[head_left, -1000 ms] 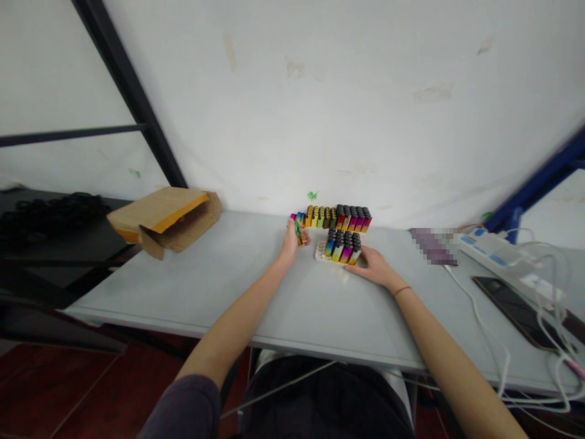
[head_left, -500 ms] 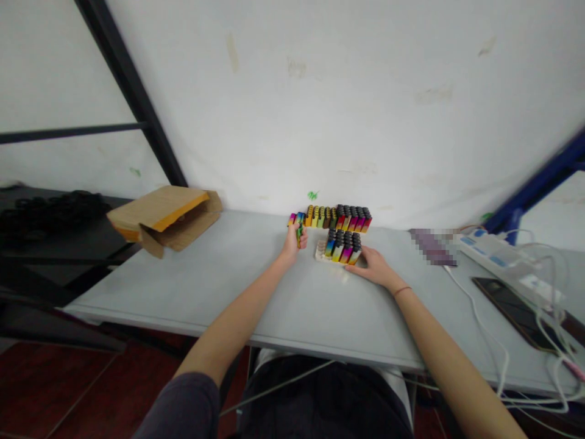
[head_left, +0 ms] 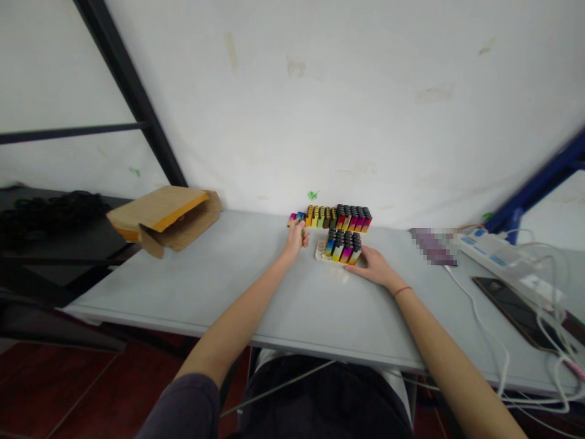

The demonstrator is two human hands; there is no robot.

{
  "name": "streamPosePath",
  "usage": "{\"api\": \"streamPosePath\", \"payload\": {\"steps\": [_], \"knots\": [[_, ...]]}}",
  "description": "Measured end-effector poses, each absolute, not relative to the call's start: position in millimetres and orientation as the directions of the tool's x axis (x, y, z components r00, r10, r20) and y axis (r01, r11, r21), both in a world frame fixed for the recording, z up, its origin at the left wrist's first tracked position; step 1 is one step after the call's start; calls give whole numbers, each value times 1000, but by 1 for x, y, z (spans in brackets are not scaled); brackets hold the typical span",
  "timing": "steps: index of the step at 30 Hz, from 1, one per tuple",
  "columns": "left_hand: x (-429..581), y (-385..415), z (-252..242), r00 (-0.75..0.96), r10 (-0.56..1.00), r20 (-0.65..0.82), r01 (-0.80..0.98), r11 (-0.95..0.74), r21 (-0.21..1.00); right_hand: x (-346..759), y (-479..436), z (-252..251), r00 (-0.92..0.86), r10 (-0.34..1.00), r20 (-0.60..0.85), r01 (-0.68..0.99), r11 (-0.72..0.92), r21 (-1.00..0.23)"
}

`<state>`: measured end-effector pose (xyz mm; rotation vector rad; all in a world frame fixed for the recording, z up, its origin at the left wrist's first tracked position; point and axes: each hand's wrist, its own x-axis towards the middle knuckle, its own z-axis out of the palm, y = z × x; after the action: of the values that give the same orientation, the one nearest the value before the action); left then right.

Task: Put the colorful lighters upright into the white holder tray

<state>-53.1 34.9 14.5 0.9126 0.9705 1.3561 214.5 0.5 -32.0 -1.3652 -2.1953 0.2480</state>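
My left hand (head_left: 294,242) is closed around a lighter, which its fingers mostly hide. Just beyond that hand lie a few loose colourful lighters (head_left: 292,217). My right hand (head_left: 375,267) grips the right end of a white tray (head_left: 321,252), thumb along the front and the other fingers partly hidden behind. Rows of upright black-topped lighters (head_left: 343,247) fill most of this tray; its left end shows bare slots. Behind it stand yellow-topped lighters (head_left: 321,216) on the left and more black-topped lighters (head_left: 354,218) on the right, near the wall.
An open cardboard box (head_left: 164,216) lies on its side on the left of the grey table (head_left: 219,274). To the right are a pixelated flat object (head_left: 432,247), a white power strip (head_left: 498,259), a dark phone (head_left: 514,311) and tangled white cables (head_left: 479,317).
My left hand has turned over slightly, so the green and yellow lighter seen in it before is now mostly hidden. My right hand and the tray have stayed in place.
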Motion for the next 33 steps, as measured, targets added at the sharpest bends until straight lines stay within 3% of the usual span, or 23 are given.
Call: {"api": "streamPosePath", "payload": {"steps": [6,12,18,22,28,33], "knots": [[-50,27,11,-55,945,323,-23,-325,945,214,0,-31,-352,875,332,774,471,-423],[-55,23,23,285,918,277,-13,-285,958,214,1,-33,-339,875,347,777,468,-422],[-54,21,16,421,853,309,158,-404,901,215,2,-35,-342,874,345,777,470,-419],[-58,20,16,439,806,396,205,-519,830,215,2,-34,-341,878,337,781,464,-418],[-58,16,19,391,814,430,230,-538,811,213,1,-32,-336,876,345,782,464,-417],[-68,32,7,253,798,547,469,-596,651,213,0,-30,-341,878,335,783,463,-416]]}}
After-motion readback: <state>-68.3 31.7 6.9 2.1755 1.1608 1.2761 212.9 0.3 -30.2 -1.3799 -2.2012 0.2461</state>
